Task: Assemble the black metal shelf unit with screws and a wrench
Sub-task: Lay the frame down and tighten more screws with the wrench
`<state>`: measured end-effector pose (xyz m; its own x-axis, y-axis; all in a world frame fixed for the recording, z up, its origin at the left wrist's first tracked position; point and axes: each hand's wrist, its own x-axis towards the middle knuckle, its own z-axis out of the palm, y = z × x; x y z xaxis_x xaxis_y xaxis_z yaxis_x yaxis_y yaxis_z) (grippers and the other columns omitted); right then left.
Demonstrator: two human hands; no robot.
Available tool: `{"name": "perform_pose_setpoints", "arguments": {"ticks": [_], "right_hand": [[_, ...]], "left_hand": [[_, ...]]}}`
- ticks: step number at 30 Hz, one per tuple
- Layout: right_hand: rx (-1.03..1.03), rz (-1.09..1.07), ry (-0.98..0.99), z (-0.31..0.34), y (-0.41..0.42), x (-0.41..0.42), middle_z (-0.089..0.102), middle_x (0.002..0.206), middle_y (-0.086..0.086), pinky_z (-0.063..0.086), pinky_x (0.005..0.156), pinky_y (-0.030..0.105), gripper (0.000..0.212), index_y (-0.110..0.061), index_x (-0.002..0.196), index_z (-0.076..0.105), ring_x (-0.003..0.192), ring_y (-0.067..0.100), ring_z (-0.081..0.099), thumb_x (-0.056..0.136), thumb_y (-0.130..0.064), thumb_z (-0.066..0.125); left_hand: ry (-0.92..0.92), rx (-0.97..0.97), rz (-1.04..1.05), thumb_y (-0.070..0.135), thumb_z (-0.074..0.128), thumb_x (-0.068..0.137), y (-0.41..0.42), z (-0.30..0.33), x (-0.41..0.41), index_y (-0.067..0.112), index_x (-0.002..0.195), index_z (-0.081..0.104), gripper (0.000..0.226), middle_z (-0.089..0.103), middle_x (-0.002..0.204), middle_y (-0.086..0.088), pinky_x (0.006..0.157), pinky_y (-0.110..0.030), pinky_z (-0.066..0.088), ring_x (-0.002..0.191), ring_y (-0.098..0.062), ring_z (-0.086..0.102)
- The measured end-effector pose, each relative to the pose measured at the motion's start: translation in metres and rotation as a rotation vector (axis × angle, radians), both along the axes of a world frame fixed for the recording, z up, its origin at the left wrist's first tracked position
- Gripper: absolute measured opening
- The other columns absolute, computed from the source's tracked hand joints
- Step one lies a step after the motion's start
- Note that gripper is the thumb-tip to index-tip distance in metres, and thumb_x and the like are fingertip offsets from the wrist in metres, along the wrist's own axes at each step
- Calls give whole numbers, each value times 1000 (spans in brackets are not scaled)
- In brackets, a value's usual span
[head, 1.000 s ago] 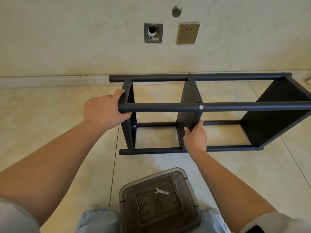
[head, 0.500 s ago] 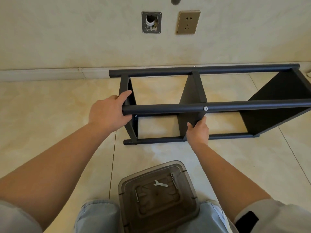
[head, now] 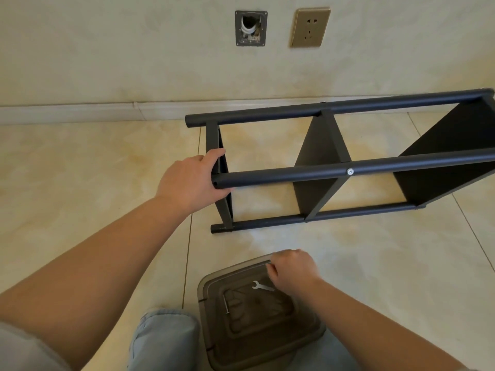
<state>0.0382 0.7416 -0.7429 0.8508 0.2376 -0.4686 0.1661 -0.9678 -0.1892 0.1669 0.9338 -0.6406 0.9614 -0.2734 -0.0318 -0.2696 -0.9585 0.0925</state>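
Down on the tiled floor (head: 80, 162), the left hand (head: 191, 180) grips the left end of the black shelf unit (head: 321, 159), fingers curled over its end panel beside the open end of the near upper tube. That unit lies on its side near the wall edge of the floor, its tubes running toward the right edge of view, with a silver screw head (head: 349, 171) showing where the middle panel meets the near tube. Closer in, a translucent brown bin lid (head: 241, 341) sits between the knees, carrying a loose screw (head: 226, 303) near its left side and a small silver wrench (head: 263, 286) toward its far edge. Just right of the wrench, the right hand (head: 292, 269) hovers with fingers curled and pinched; whether it holds anything I cannot tell
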Motion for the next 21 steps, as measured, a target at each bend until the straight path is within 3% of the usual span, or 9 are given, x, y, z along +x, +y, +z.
{"name": "perform_pose_setpoints", "arguments": {"ticks": [6,14,21], "right_hand": [[-121,174,173,-40,11,-15,61,116,13,50,83,34,26,-6,119,56,103,26,61,97,-12,45],[-234,62,308,-79,19,-26,52,129,16,47,91,33,34,-4,130,46,113,27,55,97,-1,39],[-276,-80,350,-91,19,-22,59,123,11,50,86,29,32,-6,125,57,108,22,60,97,-4,40]], "left_hand": [[-63,-27,45,57,57,83,-6,-6,-8,38,141,27,69,61,112,8,57,-26,39,84,-19,61],[-27,-146,78,51,63,81,-10,-8,-12,39,138,29,68,59,106,11,61,-25,37,78,-13,51],[-1,-181,86,52,64,80,-14,-7,-18,38,139,29,70,47,95,16,65,-24,36,77,-9,46]]}}
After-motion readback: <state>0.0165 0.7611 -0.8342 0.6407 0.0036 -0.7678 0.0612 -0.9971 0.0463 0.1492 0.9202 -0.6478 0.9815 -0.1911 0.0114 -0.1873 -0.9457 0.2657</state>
